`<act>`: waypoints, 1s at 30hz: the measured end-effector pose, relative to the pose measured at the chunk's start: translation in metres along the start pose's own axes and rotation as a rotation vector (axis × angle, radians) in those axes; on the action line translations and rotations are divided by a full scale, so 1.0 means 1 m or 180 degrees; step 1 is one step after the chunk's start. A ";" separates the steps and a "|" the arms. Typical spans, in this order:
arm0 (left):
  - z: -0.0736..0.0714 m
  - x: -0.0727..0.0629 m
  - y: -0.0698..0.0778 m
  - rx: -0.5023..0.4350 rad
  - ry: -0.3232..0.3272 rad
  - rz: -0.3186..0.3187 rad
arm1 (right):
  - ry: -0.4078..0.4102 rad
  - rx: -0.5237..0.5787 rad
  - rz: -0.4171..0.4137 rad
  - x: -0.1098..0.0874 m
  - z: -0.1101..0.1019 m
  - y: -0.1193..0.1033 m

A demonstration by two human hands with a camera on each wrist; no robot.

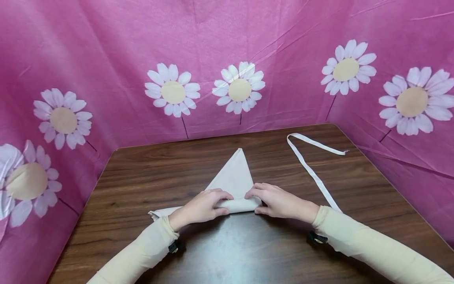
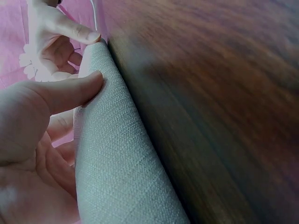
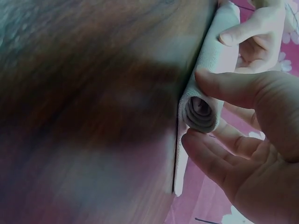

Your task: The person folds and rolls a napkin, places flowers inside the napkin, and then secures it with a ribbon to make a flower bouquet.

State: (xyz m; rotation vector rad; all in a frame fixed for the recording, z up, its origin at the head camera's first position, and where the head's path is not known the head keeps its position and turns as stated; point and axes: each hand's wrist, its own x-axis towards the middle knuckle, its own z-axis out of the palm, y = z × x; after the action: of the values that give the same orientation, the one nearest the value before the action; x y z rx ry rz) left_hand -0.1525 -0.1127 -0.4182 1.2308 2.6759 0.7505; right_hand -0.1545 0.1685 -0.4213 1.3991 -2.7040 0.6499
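Observation:
An off-white cloth napkin (image 1: 232, 177) lies on the table, its near edge wound into a roll and its far part a flat triangle pointing away. My left hand (image 1: 202, 206) holds the roll near its middle, thumb on the near side and fingers over the top. At the right end, my right hand (image 1: 278, 201) grips the roll between thumb and fingers. Several spiral layers show in the roll's open end (image 3: 201, 112) in the right wrist view. To the left, the roll's other end (image 1: 154, 215) sticks out past my left wrist, partly hidden by the sleeve.
A narrow white ribbon (image 1: 308, 167) lies bent on the right of the brown wooden table (image 1: 142, 169), its near end beside my right sleeve. Pink cloth (image 1: 117, 47) printed with daisies hangs around the table's back and sides. Each wrist carries a small black device (image 1: 317, 238).

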 end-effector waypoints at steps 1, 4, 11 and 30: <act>0.000 0.000 0.000 -0.0006 -0.0005 -0.0011 | 0.0006 0.0013 -0.0018 0.000 0.000 0.000; 0.000 0.000 0.000 -0.0016 -0.0009 -0.0016 | 0.0009 0.0037 -0.0067 0.001 0.001 0.002; -0.001 0.000 0.000 -0.0023 -0.0011 -0.0037 | -0.0036 0.0207 -0.0140 0.004 -0.001 0.004; -0.003 0.003 0.002 -0.0044 0.0007 0.0008 | -0.0311 0.1280 0.0574 0.012 -0.002 0.017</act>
State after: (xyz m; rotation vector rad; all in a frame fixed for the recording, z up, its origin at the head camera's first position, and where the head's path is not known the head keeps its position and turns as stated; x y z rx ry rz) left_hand -0.1538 -0.1106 -0.4137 1.2310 2.6666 0.7699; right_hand -0.1755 0.1692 -0.4228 1.2870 -2.9157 1.2274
